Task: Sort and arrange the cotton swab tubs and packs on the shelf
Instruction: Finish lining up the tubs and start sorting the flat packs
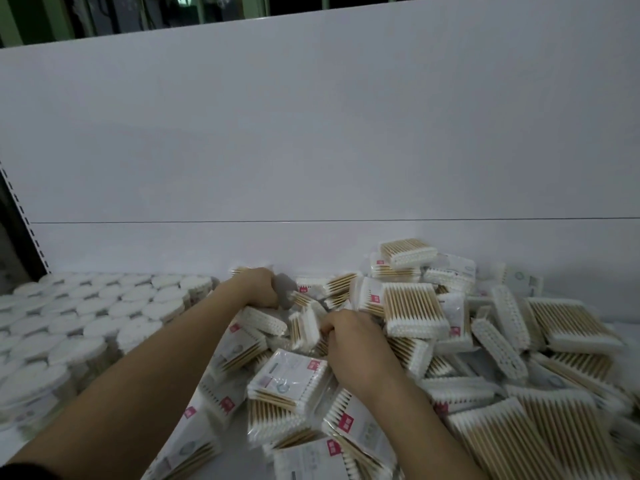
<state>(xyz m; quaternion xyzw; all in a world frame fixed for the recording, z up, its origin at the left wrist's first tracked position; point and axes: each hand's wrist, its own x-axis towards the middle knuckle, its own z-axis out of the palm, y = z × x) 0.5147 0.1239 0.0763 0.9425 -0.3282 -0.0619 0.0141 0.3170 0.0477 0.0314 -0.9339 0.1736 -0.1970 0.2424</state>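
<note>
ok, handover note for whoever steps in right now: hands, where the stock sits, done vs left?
Left hand: far side of the pile, fingers curled into the packs; what it holds is hidden.
Right hand: mid-pile, fingers curled down among packs; grip unclear.
Cotton swab tubs: standing lid-up in tidy rows on the left of the shelf. That part looks done.
Cotton swab packs: loose heap across centre and right, lying at all angles, some on edge, some stacked against the back panel.
Left: sort and line up the whole pack heap beside the tubs.
</note>
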